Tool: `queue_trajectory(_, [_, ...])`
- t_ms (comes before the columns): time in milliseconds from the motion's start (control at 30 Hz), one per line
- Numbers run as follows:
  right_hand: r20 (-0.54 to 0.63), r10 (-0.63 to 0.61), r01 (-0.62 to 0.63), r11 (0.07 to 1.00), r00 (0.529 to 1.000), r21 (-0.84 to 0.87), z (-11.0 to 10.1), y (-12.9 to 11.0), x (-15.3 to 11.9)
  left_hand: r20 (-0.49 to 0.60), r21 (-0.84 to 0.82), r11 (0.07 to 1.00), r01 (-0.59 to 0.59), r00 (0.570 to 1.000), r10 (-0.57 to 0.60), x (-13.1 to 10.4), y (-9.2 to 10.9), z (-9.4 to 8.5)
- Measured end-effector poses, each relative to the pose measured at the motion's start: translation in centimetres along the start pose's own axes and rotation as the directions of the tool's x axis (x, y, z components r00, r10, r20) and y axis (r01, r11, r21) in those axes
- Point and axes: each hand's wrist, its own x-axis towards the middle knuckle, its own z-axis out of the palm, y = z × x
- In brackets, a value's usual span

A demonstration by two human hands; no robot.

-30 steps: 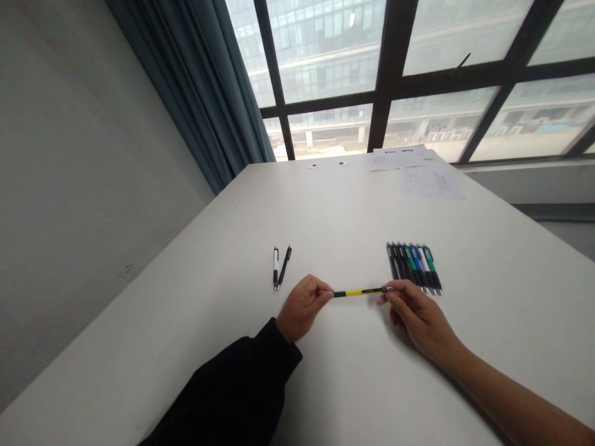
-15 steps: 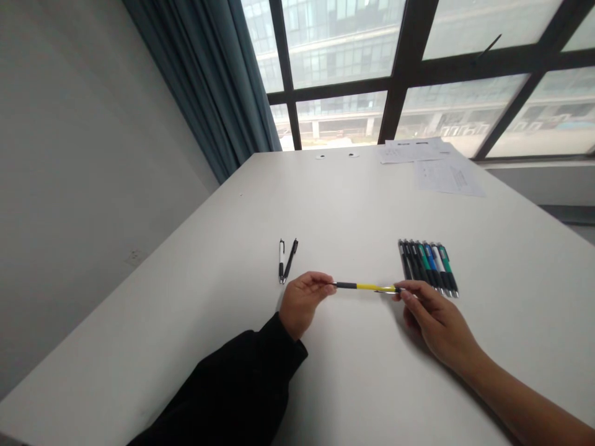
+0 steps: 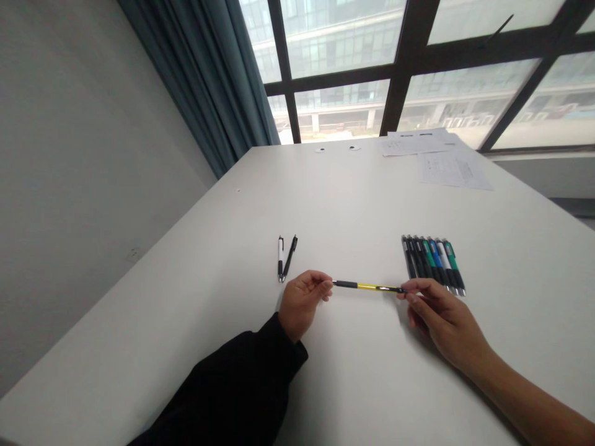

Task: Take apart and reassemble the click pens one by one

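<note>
A yellow pen (image 3: 367,287) with a dark grip is stretched level between my two hands, above the white table. My left hand (image 3: 304,303) pinches its tip end, fingers closed. At the other end, my right hand (image 3: 441,319) is closed on the clip end, which its fingertips partly cover. The clip faces me, over the yellow barrel. Just beyond my left hand lie a white pen (image 3: 281,257) and a black pen (image 3: 290,257), their lower ends close together. Past my right hand, several pens (image 3: 432,263) in black, green, blue and white lie side by side in a row.
The white table (image 3: 344,210) reaches to a large window (image 3: 341,111). Printed papers (image 3: 453,167) lie at its far right. Two small white pieces with dark spots (image 3: 354,148) are near the far edge. A blue curtain (image 3: 204,80) hangs at the left beside the grey wall.
The yellow pen has been rolled about its length, so its clip now lies over the barrel instead of sticking out below. My right hand has shifted slightly right; the view has tilted a little.
</note>
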Motion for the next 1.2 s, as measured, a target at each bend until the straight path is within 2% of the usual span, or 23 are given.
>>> queue_trajectory(233, [-0.026,0.06,-0.061,0.998,0.998,-0.034,-0.01,0.66,-0.01,0.023,0.122,0.992,0.026,0.999,-0.029,-0.17,0.03,-0.16])
queue_trajectory(367, [-0.033,0.063,-0.063,0.998,0.997,-0.008,0.11,0.39,0.05,0.04,0.12,0.993,0.012,0.999,-0.017,-0.21,-0.07,-0.22])
queue_trajectory(567, [-0.033,0.026,-0.028,0.998,0.999,-0.059,-0.03,0.43,0.24,0.032,0.116,0.992,0.042,0.998,-0.046,-0.33,0.05,-0.2])
queue_trajectory(800, [0.009,0.019,-0.018,0.998,1.0,-0.062,-0.12,0.4,0.2,0.035,0.142,0.989,0.035,0.999,-0.04,-0.33,0.38,-0.06])
queue_trajectory(1200, [0.032,0.076,-0.073,0.994,0.997,-0.085,-0.24,0.39,0.18,0.047,0.183,0.981,0.06,0.996,-0.069,-0.4,-0.04,-0.33])
